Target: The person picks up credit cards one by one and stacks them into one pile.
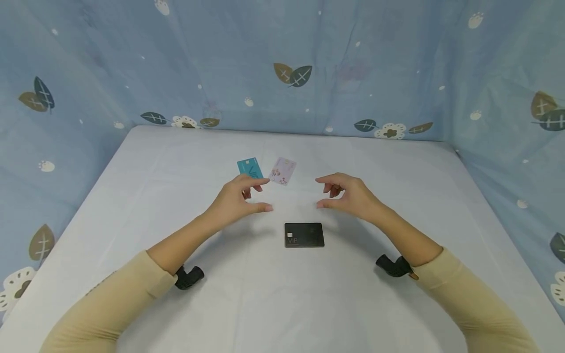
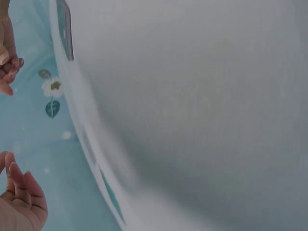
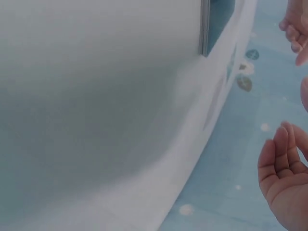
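Observation:
A black card (image 1: 304, 235) with "VIP" lettering and a chip lies flat on the white table, near its middle. Its edge looks thick and layered in the right wrist view, like a small stack (image 3: 205, 29). My left hand (image 1: 238, 198) hovers beyond the black card to the left, thumb and forefinger apart with nothing between them. Mirroring it on the right is my right hand (image 1: 348, 196), also holding nothing, its thumb and forefinger parted. Behind the left fingers lies a teal VIP card (image 1: 249, 167), partly covered by that hand. Beside it is a pale pink flowered card (image 1: 283, 171).
A white cloth covers the table (image 1: 282, 304). Blue patterned curtain (image 1: 247, 59) hangs along the back and both sides. Black wrist mounts (image 1: 189, 278) sit under both forearms at the tan sleeves (image 1: 110, 299).

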The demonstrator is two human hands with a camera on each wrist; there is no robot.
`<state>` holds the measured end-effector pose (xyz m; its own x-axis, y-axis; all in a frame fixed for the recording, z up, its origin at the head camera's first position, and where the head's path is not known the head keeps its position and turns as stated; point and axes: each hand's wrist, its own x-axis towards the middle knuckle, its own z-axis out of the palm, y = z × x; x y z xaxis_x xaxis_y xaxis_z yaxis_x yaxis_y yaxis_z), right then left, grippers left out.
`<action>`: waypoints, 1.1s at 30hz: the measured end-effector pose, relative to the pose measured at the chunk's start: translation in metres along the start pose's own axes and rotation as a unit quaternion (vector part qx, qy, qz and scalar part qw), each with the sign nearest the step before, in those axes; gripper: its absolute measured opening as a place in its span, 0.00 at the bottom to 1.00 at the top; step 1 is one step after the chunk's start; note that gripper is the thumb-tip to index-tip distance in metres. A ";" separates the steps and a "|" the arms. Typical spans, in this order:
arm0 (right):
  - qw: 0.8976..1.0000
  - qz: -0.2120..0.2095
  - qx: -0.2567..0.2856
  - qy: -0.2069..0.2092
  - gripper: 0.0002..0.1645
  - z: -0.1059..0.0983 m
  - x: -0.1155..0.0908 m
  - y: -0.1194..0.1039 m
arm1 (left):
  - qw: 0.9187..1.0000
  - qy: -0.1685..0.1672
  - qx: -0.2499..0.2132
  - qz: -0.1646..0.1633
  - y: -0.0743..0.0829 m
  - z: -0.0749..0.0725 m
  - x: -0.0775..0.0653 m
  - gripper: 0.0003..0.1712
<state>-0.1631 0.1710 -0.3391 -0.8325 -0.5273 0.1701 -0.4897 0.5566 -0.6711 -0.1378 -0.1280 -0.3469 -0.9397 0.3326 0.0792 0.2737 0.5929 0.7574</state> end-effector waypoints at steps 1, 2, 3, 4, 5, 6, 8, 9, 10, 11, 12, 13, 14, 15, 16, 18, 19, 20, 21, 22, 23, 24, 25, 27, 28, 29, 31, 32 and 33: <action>1.000 0.000 -0.003 0.000 0.34 -0.001 0.002 -0.001 | 1.000 0.003 0.002 0.001 0.000 -0.002 0.001 0.38; 1.000 -0.001 -0.007 0.001 0.34 -0.002 0.004 -0.002 | 1.000 0.006 0.003 0.001 -0.001 -0.005 0.002 0.38; 1.000 -0.003 -0.009 0.001 0.34 -0.003 0.007 -0.003 | 1.000 0.008 0.005 0.001 -0.001 -0.008 0.002 0.38; 1.000 -0.004 -0.010 0.001 0.34 -0.004 0.009 -0.004 | 1.000 0.010 0.006 0.000 0.000 -0.011 0.003 0.38; 1.000 -0.006 -0.011 0.002 0.34 -0.005 0.011 -0.006 | 1.000 0.012 0.005 0.000 -0.001 -0.013 0.004 0.38; 1.000 -0.008 -0.011 0.003 0.34 -0.006 0.013 -0.007 | 1.000 0.015 0.006 0.001 -0.001 -0.016 0.005 0.37; 1.000 -0.010 -0.014 0.005 0.34 -0.008 0.017 -0.010 | 1.000 0.020 0.007 0.002 -0.001 -0.022 0.007 0.37; 1.000 -0.009 -0.016 0.005 0.35 -0.009 0.019 -0.011 | 1.000 0.022 0.008 0.002 -0.002 -0.025 0.008 0.37; 1.000 -0.007 -0.018 0.005 0.35 -0.010 0.020 -0.012 | 1.000 0.024 0.010 0.002 -0.003 -0.028 0.009 0.37; 1.000 -0.005 -0.019 0.005 0.35 -0.011 0.022 -0.014 | 1.000 0.025 0.013 0.001 -0.004 -0.030 0.009 0.37; 1.000 -0.003 -0.022 0.004 0.35 -0.012 0.023 -0.015 | 1.000 0.026 0.018 -0.001 -0.005 -0.032 0.010 0.37; 1.000 -0.001 -0.024 0.002 0.35 -0.012 0.024 -0.017 | 0.999 0.026 0.021 -0.004 -0.007 -0.034 0.010 0.37; 1.000 0.001 -0.025 0.001 0.35 -0.013 0.025 -0.018 | 0.999 0.027 0.027 -0.007 -0.007 -0.037 0.010 0.38; 1.000 0.002 -0.028 0.000 0.36 -0.013 0.026 -0.019 | 0.999 0.028 0.030 -0.009 -0.008 -0.039 0.010 0.38; 1.000 0.004 -0.029 -0.001 0.36 -0.013 0.027 -0.020 | 0.999 0.027 0.031 -0.013 -0.008 -0.041 0.011 0.38; 0.999 0.004 -0.032 -0.002 0.36 -0.012 0.029 -0.022 | 0.999 0.029 0.034 -0.015 -0.008 -0.047 0.011 0.39; 0.999 0.005 -0.034 -0.001 0.36 -0.012 0.031 -0.022 | 0.999 0.029 0.036 -0.015 -0.008 -0.051 0.012 0.40; 0.999 0.005 -0.038 -0.001 0.36 -0.012 0.032 -0.023 | 0.999 0.028 0.039 -0.015 -0.007 -0.054 0.012 0.40; 0.999 0.005 -0.042 0.000 0.36 -0.011 0.034 -0.023 | 0.999 0.027 0.040 -0.016 -0.007 -0.057 0.013 0.41; 0.999 0.005 -0.046 0.000 0.36 -0.011 0.036 -0.025 | 0.999 0.025 0.041 -0.018 -0.007 -0.060 0.014 0.42; 0.999 0.004 -0.049 0.000 0.36 -0.011 0.038 -0.026 | 0.999 0.024 0.043 -0.020 -0.007 -0.063 0.014 0.42; 0.999 0.005 -0.051 -0.001 0.36 -0.011 0.040 -0.027 | 0.998 0.022 0.045 -0.024 -0.006 -0.065 0.015 0.43; 0.998 0.005 -0.055 0.000 0.36 -0.011 0.042 -0.029 | 0.998 0.018 0.050 -0.026 -0.007 -0.068 0.016 0.43; 0.998 0.005 -0.059 0.001 0.36 -0.010 0.047 -0.032 | 0.998 0.012 0.056 -0.031 -0.007 -0.073 0.018 0.44; 0.998 0.006 -0.059 0.002 0.36 -0.010 0.049 -0.034 | 0.998 0.009 0.058 -0.033 -0.008 -0.075 0.019 0.44; 0.998 0.006 -0.058 0.003 0.36 -0.009 0.051 -0.036 | 0.998 0.007 0.059 -0.034 -0.009 -0.077 0.020 0.45; 0.998 0.007 -0.058 0.005 0.36 -0.008 0.054 -0.039 | 0.997 0.001 0.063 -0.037 -0.012 -0.080 0.022 0.45; 0.998 0.007 -0.057 0.005 0.36 -0.008 0.056 -0.040 | 0.997 -0.002 0.064 -0.038 -0.013 -0.082 0.023 0.45; 0.998 0.007 -0.057 0.005 0.36 -0.007 0.058 -0.041 | 0.997 -0.004 0.065 -0.040 -0.015 -0.084 0.024 0.45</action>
<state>-0.1929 0.1218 -0.2967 -0.8418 -0.5128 0.1685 -0.5036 0.6336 -0.5873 -0.1816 -0.1899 -0.3018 -0.9578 0.2869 0.0164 0.2233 0.7068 0.6712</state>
